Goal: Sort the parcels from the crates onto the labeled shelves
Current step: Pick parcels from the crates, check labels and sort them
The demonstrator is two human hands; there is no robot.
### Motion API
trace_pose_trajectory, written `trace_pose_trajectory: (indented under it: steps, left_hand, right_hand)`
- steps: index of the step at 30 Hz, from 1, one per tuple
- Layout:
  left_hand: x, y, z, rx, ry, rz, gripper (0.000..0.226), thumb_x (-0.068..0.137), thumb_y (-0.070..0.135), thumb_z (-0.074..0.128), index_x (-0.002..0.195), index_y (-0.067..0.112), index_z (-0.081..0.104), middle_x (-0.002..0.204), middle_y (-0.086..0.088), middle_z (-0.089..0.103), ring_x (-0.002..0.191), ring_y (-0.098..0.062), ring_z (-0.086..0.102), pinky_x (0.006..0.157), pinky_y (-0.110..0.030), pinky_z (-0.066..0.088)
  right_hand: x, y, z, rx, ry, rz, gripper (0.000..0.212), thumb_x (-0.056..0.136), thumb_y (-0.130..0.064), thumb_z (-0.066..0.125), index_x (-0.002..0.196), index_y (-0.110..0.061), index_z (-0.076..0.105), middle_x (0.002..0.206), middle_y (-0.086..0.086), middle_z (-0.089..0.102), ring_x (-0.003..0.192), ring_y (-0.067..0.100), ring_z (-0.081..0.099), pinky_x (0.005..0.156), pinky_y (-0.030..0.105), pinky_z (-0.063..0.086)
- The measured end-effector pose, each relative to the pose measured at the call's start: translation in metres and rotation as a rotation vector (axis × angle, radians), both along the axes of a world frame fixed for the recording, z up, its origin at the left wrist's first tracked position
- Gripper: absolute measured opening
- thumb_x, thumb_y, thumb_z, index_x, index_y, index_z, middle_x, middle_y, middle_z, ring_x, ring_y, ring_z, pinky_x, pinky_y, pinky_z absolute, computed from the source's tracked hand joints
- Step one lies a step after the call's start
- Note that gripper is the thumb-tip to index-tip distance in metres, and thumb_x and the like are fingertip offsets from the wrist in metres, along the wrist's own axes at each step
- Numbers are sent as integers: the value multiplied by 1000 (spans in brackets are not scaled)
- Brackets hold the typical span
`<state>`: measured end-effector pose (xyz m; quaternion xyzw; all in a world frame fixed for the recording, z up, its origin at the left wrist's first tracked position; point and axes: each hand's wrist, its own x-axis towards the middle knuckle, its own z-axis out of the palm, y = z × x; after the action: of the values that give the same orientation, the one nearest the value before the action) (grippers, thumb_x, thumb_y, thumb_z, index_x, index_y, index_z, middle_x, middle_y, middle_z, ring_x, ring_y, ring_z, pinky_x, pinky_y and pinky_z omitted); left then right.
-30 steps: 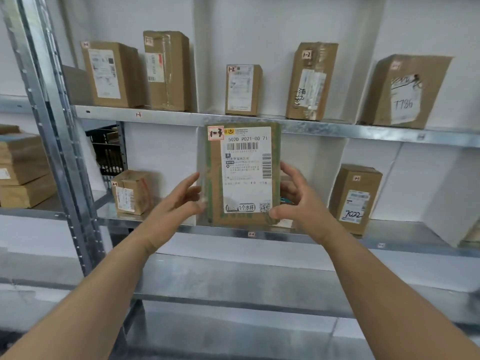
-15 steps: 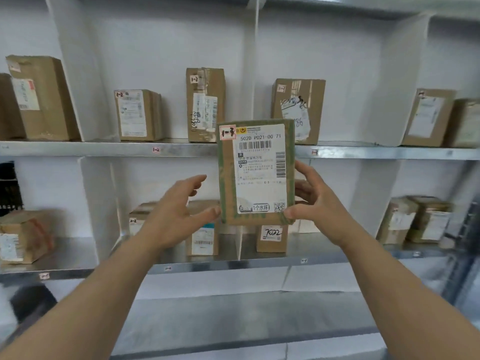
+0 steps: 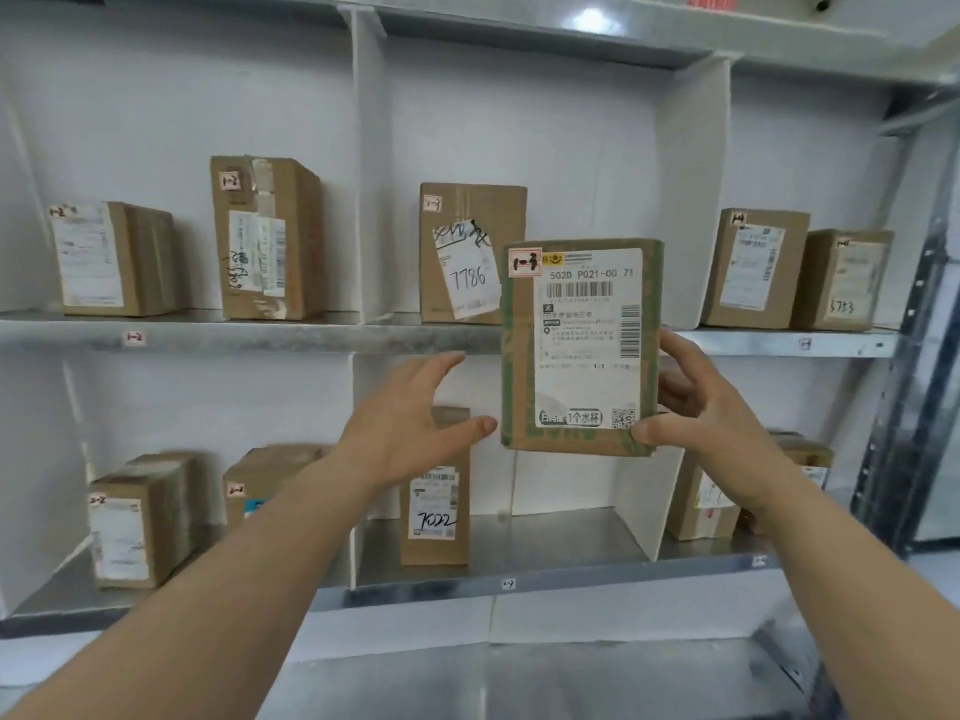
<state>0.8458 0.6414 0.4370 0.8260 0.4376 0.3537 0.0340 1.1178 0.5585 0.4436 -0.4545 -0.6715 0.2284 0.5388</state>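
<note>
Right hand (image 3: 706, 407) has the grip here: thumb on the front near the bottom right corner, fingers curled round behind, holding the parcel (image 3: 576, 350) upright in the air. Its red tag (image 3: 525, 262) reads 1-3. Left hand (image 3: 410, 418) is spread open just beside the left edge, thumb maybe touching, hard to tell. The parcel sits in front of the upper shelf (image 3: 260, 337) lip, partly covering the 7786 box (image 3: 467, 252).

The upper shelf (image 3: 311, 339), grey metal split by white dividers (image 3: 370, 174), carries a squat box (image 3: 111, 259) and a taller box (image 3: 265, 239) in the bay tagged 1-2. The next bay holds a box marked 7786 (image 3: 470, 252), and a pair of boxes (image 3: 753, 267) stands at right. The lower shelf (image 3: 561, 543) holds two left boxes (image 3: 137, 522), a box marked 7022 (image 3: 436, 501), and right boxes (image 3: 698, 504) partly hidden.
</note>
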Motion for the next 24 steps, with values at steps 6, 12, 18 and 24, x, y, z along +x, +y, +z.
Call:
trace_pose_trajectory:
  steps: [6, 12, 18, 24]
  left_hand:
    - [35, 29, 29, 97, 53, 16, 79, 82, 61, 59, 148, 33, 25, 152, 6, 33, 136, -15, 34, 107, -36, 34]
    - [57, 70, 58, 159, 111, 60, 78, 82, 64, 57, 147, 34, 25, 152, 3, 33, 137, -20, 33, 104, -38, 37]
    - [87, 115, 75, 209, 164, 41, 79, 83, 63, 54, 149, 33, 22, 152, 2, 33, 139, -19, 28, 104, -34, 34]
    - [112, 149, 79, 221, 171, -40, 73, 86, 57, 54, 148, 33, 23, 149, 4, 33, 135, -16, 34, 101, -34, 37]
  right_hand:
    - [40, 27, 21, 34, 21, -29, 92, 46, -36, 77, 130, -56, 44, 124, -4, 65, 119, 17, 58, 105, 54, 42]
    - [62, 63, 34, 84, 52, -42, 99, 48, -29, 76, 139, -43, 41, 120, -4, 68, 116, 18, 61, 103, 49, 44]
    - [84, 109, 48, 115, 46, -92, 99, 49, -27, 73, 141, -40, 40, 115, 1, 71, 111, 18, 65, 96, 42, 48]
    - [104, 144, 53, 141, 52, -122, 99, 48, -27, 73, 141, -41, 41, 114, 0, 71, 109, 17, 65, 91, 37, 48]
